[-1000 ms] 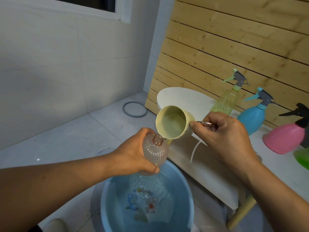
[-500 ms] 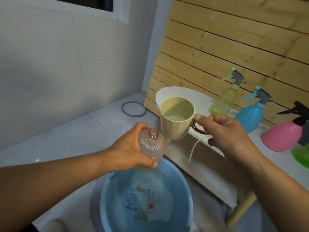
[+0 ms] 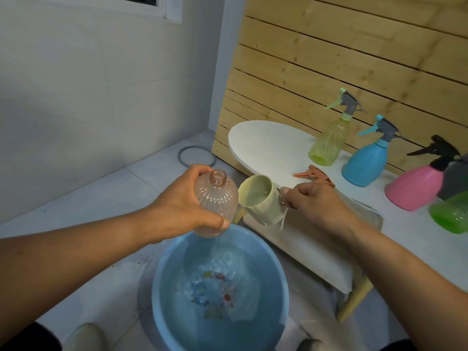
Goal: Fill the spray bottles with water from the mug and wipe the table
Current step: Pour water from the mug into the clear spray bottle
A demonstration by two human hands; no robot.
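Two hands work above the blue basin (image 3: 162,295): our left hand (image 3: 182,202) grips the clear ribbed bottle (image 3: 215,201) around its body, and our right hand (image 3: 314,202) pinches the handle of the cream mug (image 3: 260,198). The bottle's long axis leans a little, its open neck up and away from us, just left of the mug's rim; the two are close, perhaps touching at the side. The mug is tipped toward the bottle, and some water seems to remain inside, though we cannot judge how much. To pour, the mug must rise over the neck. The table (image 3: 266,145) edge lies right behind the mug, so free room is upward and leftward.
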